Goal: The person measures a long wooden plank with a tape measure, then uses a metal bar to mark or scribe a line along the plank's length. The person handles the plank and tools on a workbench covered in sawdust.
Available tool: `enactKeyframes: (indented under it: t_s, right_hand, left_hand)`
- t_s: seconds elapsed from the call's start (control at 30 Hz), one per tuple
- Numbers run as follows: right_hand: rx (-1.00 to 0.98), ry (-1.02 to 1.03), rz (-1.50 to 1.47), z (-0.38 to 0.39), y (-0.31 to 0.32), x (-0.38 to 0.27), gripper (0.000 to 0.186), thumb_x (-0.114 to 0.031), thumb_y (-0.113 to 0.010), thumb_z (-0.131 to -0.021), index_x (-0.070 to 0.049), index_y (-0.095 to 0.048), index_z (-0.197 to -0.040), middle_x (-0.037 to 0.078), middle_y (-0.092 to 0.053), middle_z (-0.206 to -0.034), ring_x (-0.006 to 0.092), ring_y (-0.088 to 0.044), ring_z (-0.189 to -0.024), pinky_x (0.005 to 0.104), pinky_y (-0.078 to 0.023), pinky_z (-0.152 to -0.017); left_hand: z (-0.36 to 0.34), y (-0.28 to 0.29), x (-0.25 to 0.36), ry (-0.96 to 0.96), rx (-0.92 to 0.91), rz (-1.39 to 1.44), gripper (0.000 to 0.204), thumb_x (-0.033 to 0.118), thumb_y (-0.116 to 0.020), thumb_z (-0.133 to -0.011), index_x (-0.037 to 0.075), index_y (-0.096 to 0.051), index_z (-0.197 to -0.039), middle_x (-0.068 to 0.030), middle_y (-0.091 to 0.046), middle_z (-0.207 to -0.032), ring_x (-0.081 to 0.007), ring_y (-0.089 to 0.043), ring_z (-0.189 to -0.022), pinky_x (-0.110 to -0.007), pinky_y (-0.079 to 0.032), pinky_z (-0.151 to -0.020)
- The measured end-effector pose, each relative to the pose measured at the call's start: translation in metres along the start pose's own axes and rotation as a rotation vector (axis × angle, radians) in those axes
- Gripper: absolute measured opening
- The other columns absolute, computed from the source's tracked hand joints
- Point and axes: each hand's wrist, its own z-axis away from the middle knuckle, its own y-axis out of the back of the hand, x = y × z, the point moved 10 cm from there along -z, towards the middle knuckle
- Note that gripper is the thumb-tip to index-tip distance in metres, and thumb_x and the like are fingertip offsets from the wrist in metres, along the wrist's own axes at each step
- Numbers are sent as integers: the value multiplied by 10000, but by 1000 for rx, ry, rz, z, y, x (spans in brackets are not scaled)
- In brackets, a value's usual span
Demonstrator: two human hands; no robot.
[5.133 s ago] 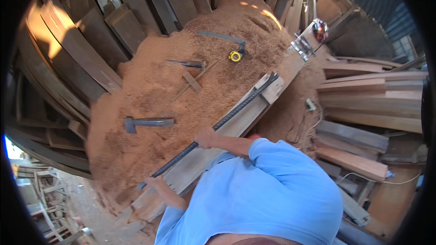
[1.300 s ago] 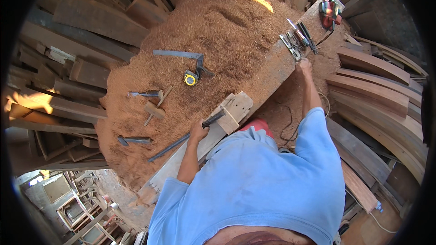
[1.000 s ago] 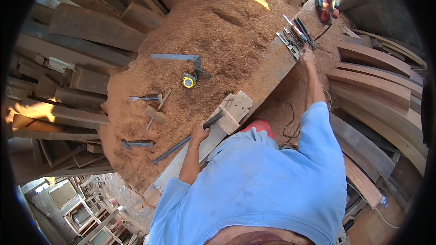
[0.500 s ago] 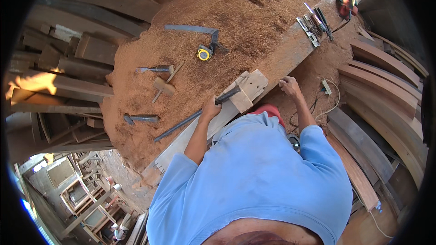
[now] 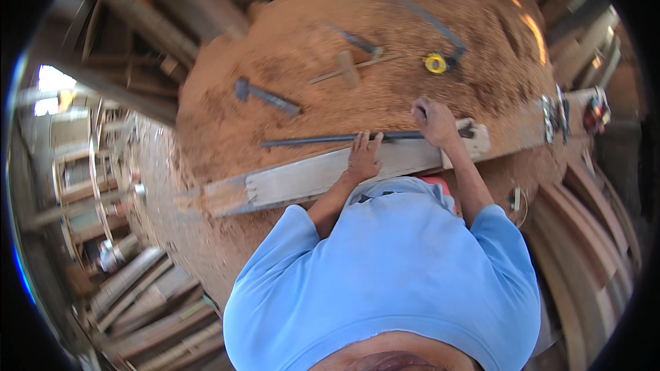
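A pale wooden board (image 5: pixel 302 173) lies across in front of me on a longer plank, with a wooden end piece (image 5: pixel 476 143) at its right. A long dark bar (image 5: pixel 309 141) runs along the board's far edge. My left hand (image 5: pixel 364 159) rests on the board with fingers stretched, their tips at the bar. Raised over the right part of the board, my right hand (image 5: pixel 436 124) is curled closed; what its fingers hold, if anything, is hidden. The yellow tape measure (image 5: pixel 434 63) lies just beyond it on the sawdust.
On the sawdust (image 5: pixel 227 124) lie a hammer (image 5: pixel 269 99), a chisel (image 5: pixel 354 40), a wooden marking gauge (image 5: pixel 348 69) and a metal square (image 5: pixel 434 22). Metal tools (image 5: pixel 555 117) and a red power tool (image 5: pixel 595 114) sit at the plank's right end. Stacked timber (image 5: pixel 581 233) stands right.
My view has turned toward the left. My left hand has loosened from the dark bar and lies flat on the board. The right hand has come up from the near side over the board.
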Motion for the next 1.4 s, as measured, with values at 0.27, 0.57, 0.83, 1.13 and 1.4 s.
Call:
enactKeyframes:
  t_s: [0.27,0.57,0.83,1.13,1.4]
  right_hand:
    - [-615,37,407,-25,-265,-6,378,-304,-658,-895,-35,-641,-1160,255,-661,-1152,419,-619,-1120,514,-469,-974]
    - [-756,-98,437,-34,-359,6,473,-314,-716,-877,7,-635,-1216,297,-653,-1160,407,-619,-1156,462,-472,-1000]
    - [-826,-120,477,-27,-313,-60,473,-434,-719,-839,-8,-695,-1044,276,-688,-987,434,-666,-986,499,-516,-876]
    - [-824,59,437,9,-271,-127,525,-488,-677,-859,3,-686,-1046,235,-696,-1017,408,-664,-997,498,-509,-875]
    - [-717,173,220,31,-258,-170,596,-555,-614,-889,12,-666,-1063,249,-682,-1026,421,-643,-993,491,-508,-858]
  left_hand:
    - [103,7,-108,189,-18,122,681,297,-752,-756,90,-545,-1371,-266,-281,-1551,-429,-240,-1462,-487,-224,-1208]
    - [158,33,-167,154,161,377,381,215,-706,-799,25,-671,-1128,-202,-533,-1383,-370,-413,-1380,-433,-344,-1145]
    - [176,18,-257,948,482,1551,408,438,-656,-940,46,-640,-1053,-117,-701,-908,-308,-616,-720,-435,-532,-759]
    - [164,46,-297,1112,786,2387,546,513,-672,-905,63,-527,-1177,-149,-597,-1075,-266,-587,-818,-438,-502,-778]
    - [176,229,-291,359,1095,2280,208,211,-737,-858,125,-571,-769,9,-524,-674,-145,-496,-629,-302,-475,-631]
